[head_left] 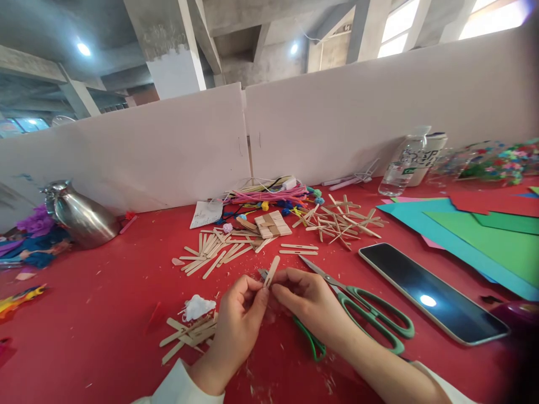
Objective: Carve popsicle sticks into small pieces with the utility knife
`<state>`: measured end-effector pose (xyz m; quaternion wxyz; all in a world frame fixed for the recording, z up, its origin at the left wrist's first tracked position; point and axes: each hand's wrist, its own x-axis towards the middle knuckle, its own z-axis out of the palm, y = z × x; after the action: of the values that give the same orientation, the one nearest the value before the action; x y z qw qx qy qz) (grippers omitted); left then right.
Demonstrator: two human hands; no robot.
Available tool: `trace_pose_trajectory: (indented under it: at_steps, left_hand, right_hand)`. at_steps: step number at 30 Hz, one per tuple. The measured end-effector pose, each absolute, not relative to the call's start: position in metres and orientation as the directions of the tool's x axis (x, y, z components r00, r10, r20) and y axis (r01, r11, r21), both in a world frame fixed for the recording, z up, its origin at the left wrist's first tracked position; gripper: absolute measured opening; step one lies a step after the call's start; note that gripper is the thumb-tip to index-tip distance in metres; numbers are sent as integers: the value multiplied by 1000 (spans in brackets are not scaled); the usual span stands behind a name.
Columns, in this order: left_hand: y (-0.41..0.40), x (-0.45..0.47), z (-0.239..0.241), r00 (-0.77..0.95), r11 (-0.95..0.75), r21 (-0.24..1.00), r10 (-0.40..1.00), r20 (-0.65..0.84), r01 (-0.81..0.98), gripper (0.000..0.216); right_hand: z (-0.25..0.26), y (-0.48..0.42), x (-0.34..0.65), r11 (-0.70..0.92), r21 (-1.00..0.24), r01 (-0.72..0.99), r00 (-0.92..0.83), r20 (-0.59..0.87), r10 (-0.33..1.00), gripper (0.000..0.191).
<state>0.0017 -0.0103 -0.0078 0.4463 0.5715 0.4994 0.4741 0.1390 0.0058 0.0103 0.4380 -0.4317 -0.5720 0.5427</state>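
My left hand [242, 314] is closed, pinching a wooden craft stick [273, 269] that points up and away, with a narrow slot cut in it. My right hand [309, 300] is curled beside the stick, thumb and fingers together; what they hold, if anything, is hidden. A grey metal tip [263, 274] shows behind the stick, and a green handle [311, 339] emerges below my right hand. I cannot tell whether they are one tool. Large green-handled scissors [357, 297] lie partly open to the right. Two slotted sticks [298, 252] rest just beyond my hands.
Loose craft sticks [214, 249] lie ahead, with a tangled stick heap [345, 219] to the right. Nearer left are more sticks [189, 336] and a white crumpled piece [199, 307]. A phone [433, 292], coloured paper [475, 235], bottle [404, 165] and metal jug [82, 216] surround the work area.
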Motion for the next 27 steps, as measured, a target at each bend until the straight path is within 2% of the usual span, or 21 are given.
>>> trace_pose_trajectory:
  at_steps: [9, 15, 19, 22, 24, 27]
  left_hand:
    - [-10, 4, 3, 213, 16, 995, 977, 6, -103, 31]
    - [-9, 2, -3, 308, 57, 980, 951, 5, -193, 26]
    - [-10, 1, 0, 325, 84, 983, 945, -26, -165, 28]
    - [-10, -1, 3, 313, 145, 986, 943, -112, -85, 29]
    - [-9, -3, 3, 255, 172, 983, 955, -152, -58, 27]
    - [-8, -9, 4, 176, 216, 972, 965, -197, -95, 23]
  right_hand:
    - [12, 5, 138, -132, -977, -168, -343, -67, 937, 28]
    - [14, 3, 139, -167, -976, -138, -367, -106, 924, 25]
    - [18, 4, 143, -96, -995, 26, -394, -99, 914, 25]
    - [22, 6, 151, 19, -965, 262, -394, -89, 915, 24]
    - [22, 6, 158, 119, -878, 464, -349, -58, 935, 25]
    - [18, 4, 164, 212, -664, 717, -285, -2, 959, 30]
